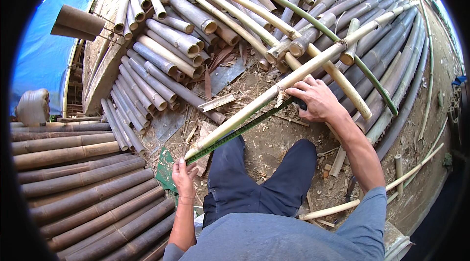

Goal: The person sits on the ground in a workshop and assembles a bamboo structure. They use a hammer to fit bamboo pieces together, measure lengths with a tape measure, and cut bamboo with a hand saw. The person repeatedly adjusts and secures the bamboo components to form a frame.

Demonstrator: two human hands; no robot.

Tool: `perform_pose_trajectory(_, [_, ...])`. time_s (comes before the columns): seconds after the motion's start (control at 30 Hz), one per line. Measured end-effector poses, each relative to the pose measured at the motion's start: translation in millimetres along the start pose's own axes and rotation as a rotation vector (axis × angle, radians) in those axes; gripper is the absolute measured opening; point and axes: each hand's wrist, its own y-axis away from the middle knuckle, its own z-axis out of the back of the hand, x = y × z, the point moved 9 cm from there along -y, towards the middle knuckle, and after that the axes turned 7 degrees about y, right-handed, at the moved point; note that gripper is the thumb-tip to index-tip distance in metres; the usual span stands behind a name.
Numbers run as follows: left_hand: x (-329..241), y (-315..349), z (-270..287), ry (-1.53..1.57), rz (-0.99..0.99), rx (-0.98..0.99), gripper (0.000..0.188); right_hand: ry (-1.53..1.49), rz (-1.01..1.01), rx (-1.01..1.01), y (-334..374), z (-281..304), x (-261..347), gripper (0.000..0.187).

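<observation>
Across the middle of my view, from eight o'clock up to two o'clock, runs a pale bamboo pole point(306, 68), smooth between its raised rings, its near end hanging over my left thigh. Along its lower edge lies a tape measure point(259, 119), its narrow green blade marked in black. With my left hand point(183, 179) I pinch the blade at the pole's near end, thumb on top. With my right hand point(318, 98), toward two o'clock, I grip the dark tape case, fingers curled over beside a ring.

Between my knees point(298, 165), at six o'clock, dirt point(267, 141) strewn with shavings gives me some room beneath the pole. It is tighter at two o'clock, where the pole crosses a thin, bending green stem point(369, 75) and thick grey bamboo point(399, 41). At ten o'clock, stacked tubes point(164, 68) show round, hollow ends. Brown bamboo lengths point(98, 187) lie side by side at eight o'clock. Beyond the stack, nearer nine, hangs a wrinkled blue tarp point(39, 50).
</observation>
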Motion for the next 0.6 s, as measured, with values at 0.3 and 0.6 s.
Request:
perform_pose_trajectory(0.3, [-135,5,-207,-0.528,-0.552,0.577,0.045,0.015,0.013,-0.024,-2,11,-3,0.062])
perform_pose_trajectory(0.6, [-55,-3,-291,-1.014,-0.076,1.015,0.054,-0.007,0.013,-0.002,-3,13,0,0.063])
